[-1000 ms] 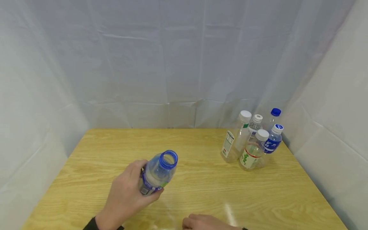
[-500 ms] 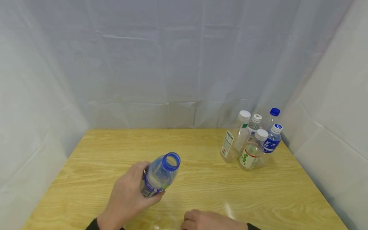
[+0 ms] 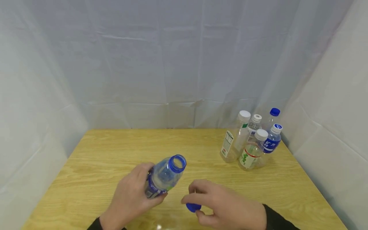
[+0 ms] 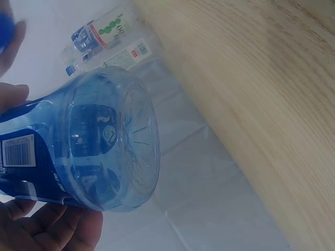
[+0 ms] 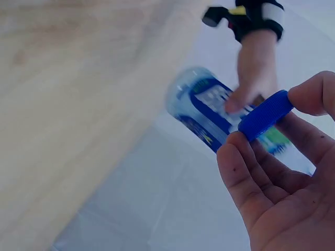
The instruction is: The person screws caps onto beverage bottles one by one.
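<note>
My left hand [image 3: 133,191] grips a blue-tinted plastic bottle [image 3: 166,174] round its labelled body. The bottle leans to the right, its uncapped mouth tipped toward my right hand [image 3: 222,203]. In the left wrist view the ribbed base of the bottle [image 4: 112,138] faces the camera, with fingers on both sides of the label. Between thumb and fingers, my right hand pinches a blue bottle cap [image 5: 267,115] by its edge. The cap [image 3: 193,207] is held apart from the bottle, lower and to the right of its mouth.
Several capped clear bottles stand grouped at the table's back right, among them a white-capped one with a green-and-red label [image 3: 249,156] and one with a blue label [image 3: 271,143]. White sheeting [image 3: 184,64] hangs behind and beside the wooden table [image 3: 115,150].
My right hand has risen from the lower edge into view, bringing the blue cap into sight. My left hand has shifted the bottle slightly right and tipped it further.
</note>
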